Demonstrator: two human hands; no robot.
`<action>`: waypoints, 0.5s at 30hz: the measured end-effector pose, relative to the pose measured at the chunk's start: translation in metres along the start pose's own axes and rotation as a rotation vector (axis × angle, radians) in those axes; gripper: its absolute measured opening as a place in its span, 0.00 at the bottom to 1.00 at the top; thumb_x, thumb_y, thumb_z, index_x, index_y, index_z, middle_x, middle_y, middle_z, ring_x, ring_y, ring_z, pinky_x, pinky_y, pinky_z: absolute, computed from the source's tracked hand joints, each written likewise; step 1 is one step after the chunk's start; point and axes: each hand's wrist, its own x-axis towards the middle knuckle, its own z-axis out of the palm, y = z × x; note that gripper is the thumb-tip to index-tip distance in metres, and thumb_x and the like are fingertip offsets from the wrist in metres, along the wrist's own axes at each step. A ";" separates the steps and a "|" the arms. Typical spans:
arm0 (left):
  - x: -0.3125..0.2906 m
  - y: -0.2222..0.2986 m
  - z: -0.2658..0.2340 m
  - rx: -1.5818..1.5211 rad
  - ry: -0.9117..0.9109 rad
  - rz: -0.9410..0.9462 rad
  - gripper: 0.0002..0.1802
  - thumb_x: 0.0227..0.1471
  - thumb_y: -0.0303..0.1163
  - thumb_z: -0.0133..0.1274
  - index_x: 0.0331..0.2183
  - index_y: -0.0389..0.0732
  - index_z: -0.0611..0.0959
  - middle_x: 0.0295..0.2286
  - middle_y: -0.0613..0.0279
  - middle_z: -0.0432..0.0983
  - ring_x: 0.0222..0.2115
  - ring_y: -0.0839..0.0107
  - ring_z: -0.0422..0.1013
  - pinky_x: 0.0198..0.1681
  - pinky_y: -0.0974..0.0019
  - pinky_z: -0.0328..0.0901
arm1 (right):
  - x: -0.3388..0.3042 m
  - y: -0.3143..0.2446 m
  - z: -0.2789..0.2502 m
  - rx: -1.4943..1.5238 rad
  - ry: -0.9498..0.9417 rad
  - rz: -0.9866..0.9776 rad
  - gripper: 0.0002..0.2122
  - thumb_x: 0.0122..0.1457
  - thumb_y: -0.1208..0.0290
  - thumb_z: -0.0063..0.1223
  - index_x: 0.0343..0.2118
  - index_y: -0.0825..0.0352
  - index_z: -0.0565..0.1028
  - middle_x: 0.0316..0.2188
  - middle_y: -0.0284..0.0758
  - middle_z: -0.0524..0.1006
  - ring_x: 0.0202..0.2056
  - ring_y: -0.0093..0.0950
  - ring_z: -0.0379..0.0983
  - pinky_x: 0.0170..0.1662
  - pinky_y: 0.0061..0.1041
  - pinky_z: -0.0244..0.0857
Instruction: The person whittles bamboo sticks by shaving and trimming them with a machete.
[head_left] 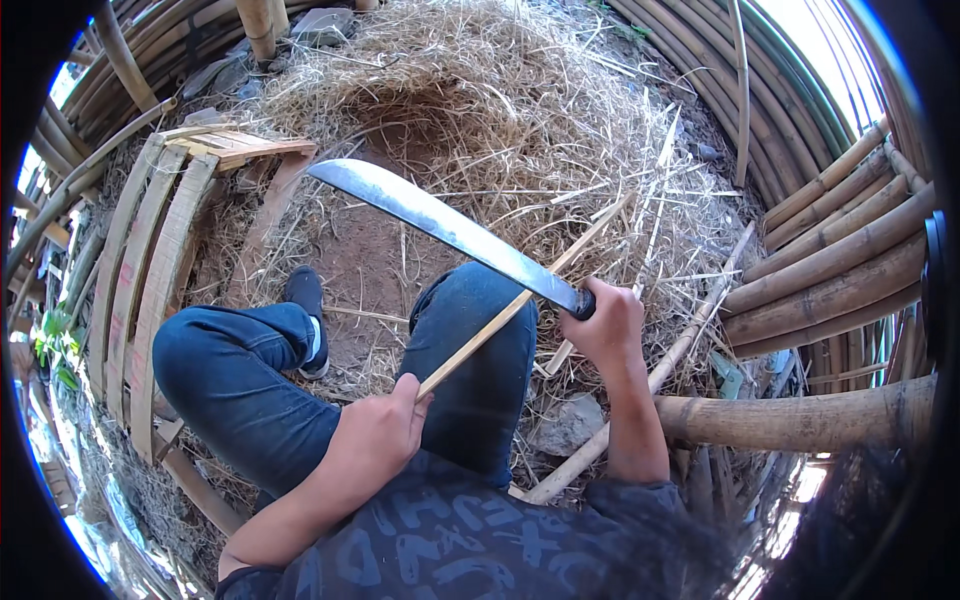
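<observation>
Machete slanted across the view above the person's knees, its dark handle wrapped in the right hand. That hand's fingers were curled tight around the grip, the broad blade running up toward the person's left. Beneath the blade, close to the handle, crossed a split bamboo strip; whether steel and strip actually touched was hard to tell from above. The strip's near end sat in the left hand, fingers folded together and thumb laid along it, pinching it firmly. From there it rose obliquely over the right thigh of the blue jeans, its far end reaching over the right part of the straw litter.

A patch of bare soil showed at the litter's near edge, with a dark shoe at the soil's left edge. Beyond the shoe, further left, stood a slatted wooden crate, its slats tilted. By the right forearm lay a grey stone, just beside a slender pole. A thick bamboo pole extended rightward, and bamboo rails rose beyond the ground's right edge.
</observation>
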 end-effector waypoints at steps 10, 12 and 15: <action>-0.006 0.005 -0.006 -0.003 -0.008 -0.002 0.13 0.60 0.37 0.44 0.29 0.37 0.68 0.13 0.47 0.70 0.16 0.47 0.71 0.19 0.48 0.64 | 0.007 0.023 0.011 -0.033 0.067 -0.074 0.09 0.38 0.66 0.61 0.20 0.65 0.76 0.15 0.41 0.74 0.22 0.42 0.74 0.27 0.36 0.66; -0.006 0.004 -0.006 -0.011 0.003 0.004 0.13 0.60 0.37 0.44 0.29 0.37 0.68 0.13 0.47 0.70 0.16 0.47 0.71 0.19 0.48 0.64 | 0.009 0.023 0.012 -0.018 0.101 -0.075 0.08 0.39 0.67 0.60 0.20 0.64 0.76 0.14 0.41 0.73 0.22 0.42 0.74 0.27 0.36 0.66; -0.006 0.004 -0.007 -0.019 0.002 0.006 0.13 0.60 0.37 0.44 0.30 0.37 0.68 0.13 0.47 0.70 0.16 0.47 0.71 0.19 0.48 0.65 | 0.009 0.019 0.007 -0.016 0.082 -0.061 0.09 0.38 0.66 0.60 0.19 0.65 0.74 0.15 0.41 0.73 0.23 0.43 0.73 0.28 0.37 0.66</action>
